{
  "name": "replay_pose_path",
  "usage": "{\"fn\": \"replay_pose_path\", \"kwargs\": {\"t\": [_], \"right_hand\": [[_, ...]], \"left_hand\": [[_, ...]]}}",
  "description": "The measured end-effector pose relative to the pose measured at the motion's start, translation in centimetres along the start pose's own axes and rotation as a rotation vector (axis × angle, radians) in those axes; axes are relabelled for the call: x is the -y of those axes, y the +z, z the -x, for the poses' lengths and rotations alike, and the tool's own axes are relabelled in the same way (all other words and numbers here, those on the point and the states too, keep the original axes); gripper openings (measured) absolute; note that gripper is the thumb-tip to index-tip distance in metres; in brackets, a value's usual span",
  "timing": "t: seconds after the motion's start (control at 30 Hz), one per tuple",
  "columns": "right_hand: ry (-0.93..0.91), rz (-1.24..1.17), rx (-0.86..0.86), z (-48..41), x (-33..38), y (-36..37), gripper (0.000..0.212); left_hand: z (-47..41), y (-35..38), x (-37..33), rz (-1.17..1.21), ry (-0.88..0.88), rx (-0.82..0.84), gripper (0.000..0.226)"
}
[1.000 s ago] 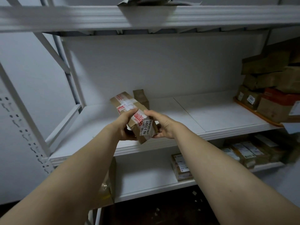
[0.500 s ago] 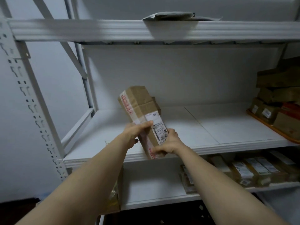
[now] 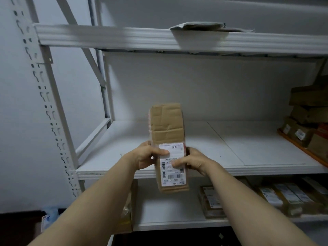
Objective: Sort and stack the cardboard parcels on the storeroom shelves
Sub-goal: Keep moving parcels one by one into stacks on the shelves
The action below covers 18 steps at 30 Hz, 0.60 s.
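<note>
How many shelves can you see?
3: the top shelf overhead, the middle shelf behind the parcel, the lower shelf beneath that. More may be out of view.

Up front, parcel (image 3: 166,125): brown cardboard, matt, creased and dented along the flaps. Its label (image 3: 173,166): white paper, smooth, faint sheen. Rack's shelf boards (image 3: 230,142): white, smooth, matt. Slotted upright (image 3: 44,96) and beam (image 3: 106,36): painted metal, white, dull. At the right, stacked parcels (image 3: 308,110): plain brown cardboard, rough-looking. Below, lower-shelf parcels (image 3: 284,196): cardboard under glossy tape or film. Up top, grey packet (image 3: 197,26): thin, wrinkled, paper or plastic, cannot tell. Behind, wall (image 3: 195,82): matt white
</note>
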State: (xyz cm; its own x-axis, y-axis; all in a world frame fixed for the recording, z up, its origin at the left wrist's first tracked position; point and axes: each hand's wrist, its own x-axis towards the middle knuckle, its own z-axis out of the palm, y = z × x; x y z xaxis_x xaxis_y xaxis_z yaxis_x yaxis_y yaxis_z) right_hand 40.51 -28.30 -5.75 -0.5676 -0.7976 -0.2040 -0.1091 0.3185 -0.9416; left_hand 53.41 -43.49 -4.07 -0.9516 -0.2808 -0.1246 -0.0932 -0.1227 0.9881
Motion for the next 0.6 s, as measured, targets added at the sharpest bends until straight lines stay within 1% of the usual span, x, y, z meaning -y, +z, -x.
{"fn": "replay_pose_path", "kwargs": {"t": [0.07, 0.1, 0.17, 0.23, 0.27, 0.33, 0.37, 0.4, 0.43, 0.5, 0.53, 0.6], "right_hand": [[0.042, 0.123, 0.029, -0.2, -0.6, 0.4, 0.081], [0.038, 0.141, 0.002, -0.3, -0.8, 0.6, 0.081], [0.006, 0.216, -0.116, -0.6, -1.3, 0.8, 0.080], [0.001, 0.294, -0.215, -0.2, -1.4, 1.2, 0.080], [0.002, 0.308, -0.244, -0.1, -1.5, 1.3, 0.082], [0.016, 0.317, -0.274, -0.2, -1.9, 1.7, 0.091], [0.024, 0.319, -0.292, -0.2, -2.0, 2.0, 0.097], [0.031, 0.319, -0.306, -0.1, -2.0, 2.2, 0.101], [0.044, 0.326, -0.320, -0.1, -2.1, 2.4, 0.104], [0.063, 0.389, -0.345, 0.1, -2.2, 2.6, 0.106], [0.072, 0.428, -0.358, 0.5, -2.2, 2.6, 0.107], [0.059, 0.490, -0.377, 1.1, -2.2, 2.7, 0.106]], "left_hand": [[0.3, 0.0, -0.3, -0.076, 0.014, 0.028, 0.048], [0.3, 0.2, -0.5, -0.092, 0.023, -0.005, 0.050], [0.3, 0.7, -1.1, -0.103, 0.099, -0.071, 0.059], [-0.1, 1.6, -1.5, -0.137, 0.207, -0.104, 0.084], [-0.2, 2.1, -1.6, -0.145, 0.232, -0.152, 0.101], [-0.6, 2.9, -1.5, -0.121, 0.217, -0.282, 0.140], [-0.6, 3.4, -1.4, -0.132, 0.213, -0.344, 0.154], [-0.5, 4.0, -1.3, -0.172, 0.219, -0.413, 0.161], [-0.4, 4.6, -1.2, -0.230, 0.230, -0.481, 0.163], [-0.5, 5.6, -0.7, -0.343, 0.231, -0.618, 0.156], [-0.5, 5.9, -0.6, -0.367, 0.231, -0.669, 0.151], [-0.8, 5.7, -0.5, -0.324, 0.240, -0.717, 0.144]]}}
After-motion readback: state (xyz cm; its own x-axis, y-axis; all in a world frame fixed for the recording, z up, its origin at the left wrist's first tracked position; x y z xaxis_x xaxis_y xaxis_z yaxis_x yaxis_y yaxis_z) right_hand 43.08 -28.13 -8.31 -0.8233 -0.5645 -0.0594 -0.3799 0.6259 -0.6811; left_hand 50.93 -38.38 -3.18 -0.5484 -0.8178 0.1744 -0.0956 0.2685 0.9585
